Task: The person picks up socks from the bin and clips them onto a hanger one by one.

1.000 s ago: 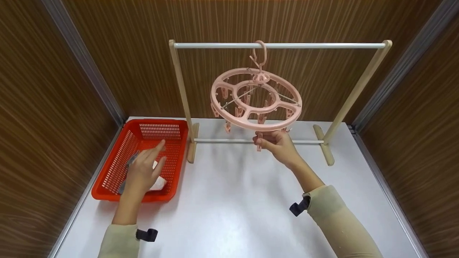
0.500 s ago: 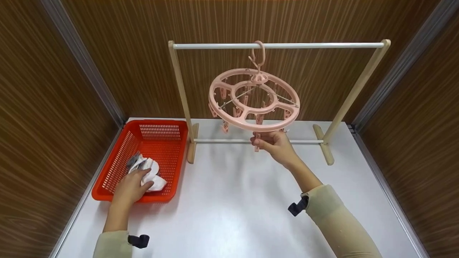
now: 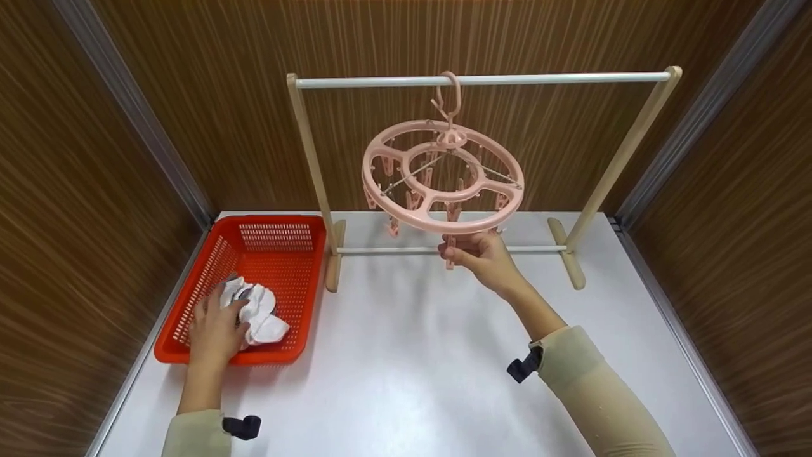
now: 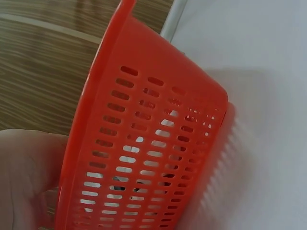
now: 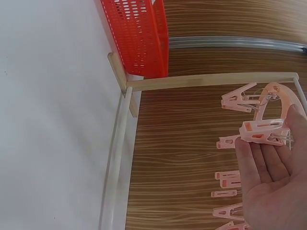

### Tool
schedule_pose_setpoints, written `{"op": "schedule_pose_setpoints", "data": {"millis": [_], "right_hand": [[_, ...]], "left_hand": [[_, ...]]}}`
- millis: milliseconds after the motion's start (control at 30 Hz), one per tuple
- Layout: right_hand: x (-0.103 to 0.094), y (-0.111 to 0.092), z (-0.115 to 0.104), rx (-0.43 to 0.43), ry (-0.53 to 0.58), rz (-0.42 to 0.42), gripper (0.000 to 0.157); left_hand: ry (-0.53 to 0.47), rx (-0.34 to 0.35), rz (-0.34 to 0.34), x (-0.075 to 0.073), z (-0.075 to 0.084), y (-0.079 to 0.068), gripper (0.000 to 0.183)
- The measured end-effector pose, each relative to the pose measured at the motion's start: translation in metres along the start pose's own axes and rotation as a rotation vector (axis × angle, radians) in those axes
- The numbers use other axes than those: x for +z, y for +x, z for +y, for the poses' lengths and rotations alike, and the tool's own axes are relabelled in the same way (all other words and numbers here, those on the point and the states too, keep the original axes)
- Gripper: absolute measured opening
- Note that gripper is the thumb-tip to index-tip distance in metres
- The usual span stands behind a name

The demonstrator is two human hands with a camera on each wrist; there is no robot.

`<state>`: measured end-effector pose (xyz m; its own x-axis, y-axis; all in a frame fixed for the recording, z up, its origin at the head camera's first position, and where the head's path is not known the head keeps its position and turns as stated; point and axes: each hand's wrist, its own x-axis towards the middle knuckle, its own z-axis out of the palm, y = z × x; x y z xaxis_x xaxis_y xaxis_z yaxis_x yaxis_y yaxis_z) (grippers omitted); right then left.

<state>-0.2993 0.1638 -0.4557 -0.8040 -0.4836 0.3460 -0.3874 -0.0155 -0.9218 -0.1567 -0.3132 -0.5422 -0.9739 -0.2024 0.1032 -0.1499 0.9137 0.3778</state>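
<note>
A pink round clip hanger (image 3: 415, 219) hangs by its hook from the rack's top bar. At its near rim my right hand (image 3: 488, 261) pinches one dangling pink clothespin (image 5: 261, 130) between thumb and fingers. My left hand (image 3: 212, 333) reaches over the near edge of the red basket (image 3: 315, 279), its fingers spread at the left side of a crumpled white and grey cloth bundle (image 3: 259, 311). Thumb and forefinger overlap the edge of the cloth in the head view. In the left wrist view the basket wall hides the fingers, and white cloth shows through the slots.
The rack has a white top bar (image 3: 558, 79), wooden side posts (image 3: 625, 162) and a low crossbar (image 3: 393, 251) just above the white tabletop (image 3: 406, 381). Several other clothespins hang around the ring. Wood-grain panels (image 3: 742, 235) enclose the back and sides.
My left hand dropped from over the basket's middle to the left of the cloth, uncovering the white bundle. My right hand stays at the same clothespin. The head view shifted slightly.
</note>
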Motion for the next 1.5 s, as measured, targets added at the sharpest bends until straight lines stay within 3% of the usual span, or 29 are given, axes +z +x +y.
{"op": "schedule_pose_setpoints", "data": {"millis": [133, 500, 767, 1033, 1233, 1500], "right_hand": [[0.001, 0.001, 0.002, -0.013, 0.011, -0.022, 0.021], [-0.002, 0.000, 0.002, -0.007, 0.014, -0.007, 0.021], [-0.003, 0.000, 0.004, 0.000, 0.013, 0.001, 0.018], [-0.002, 0.000, 0.002, -0.002, 0.005, 0.008, 0.019], [0.000, 0.000, 0.003, 0.008, 0.017, 0.002, 0.017], [-0.001, 0.002, 0.004, -0.003, -0.002, -0.008, 0.019]], "left_hand": [[-0.013, -0.037, 0.034, -0.003, -0.007, -0.006, 0.046], [-0.026, -0.037, -0.010, -0.003, -0.009, -0.003, 0.038], [-0.063, -0.080, 0.065, -0.002, -0.011, 0.001, 0.037], [-0.080, -0.118, 0.051, 0.001, -0.012, 0.004, 0.063], [-0.075, -0.097, 0.050, 0.004, -0.013, 0.005, 0.044], [-0.091, -0.158, 0.026, 0.003, -0.010, 0.019, 0.043]]}}
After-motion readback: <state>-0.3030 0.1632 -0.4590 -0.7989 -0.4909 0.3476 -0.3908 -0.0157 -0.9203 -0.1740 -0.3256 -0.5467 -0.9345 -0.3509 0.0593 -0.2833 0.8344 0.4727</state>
